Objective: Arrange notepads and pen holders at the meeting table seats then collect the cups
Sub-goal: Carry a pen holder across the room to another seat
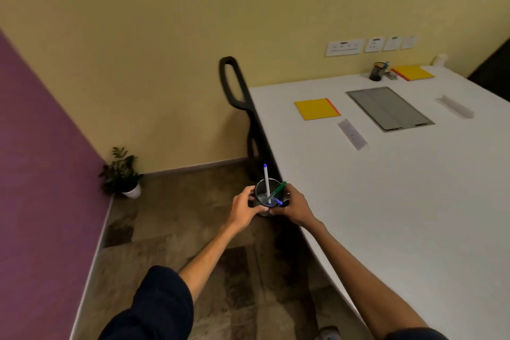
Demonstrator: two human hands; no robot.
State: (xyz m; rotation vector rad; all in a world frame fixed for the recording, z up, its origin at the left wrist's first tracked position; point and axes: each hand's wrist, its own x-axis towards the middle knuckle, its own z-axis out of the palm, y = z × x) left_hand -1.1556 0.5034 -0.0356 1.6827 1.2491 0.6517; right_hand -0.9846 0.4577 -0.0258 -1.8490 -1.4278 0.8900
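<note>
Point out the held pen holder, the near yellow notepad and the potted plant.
held pen holder point(261, 192): head view, left side of its inner wall.
near notepad point(314, 108): head view, middle of its yellow cover.
plant point(121, 171): head view, on its leaves.

- White table point(400, 201), grey panel point(389, 107) set flush mid-top.
- Yellow notepad point(316, 108) near left edge; pale strip point(352, 134) just beside it.
- Far end: black pen holder point(376, 72) beside second yellow notepad point(413, 72).
</note>
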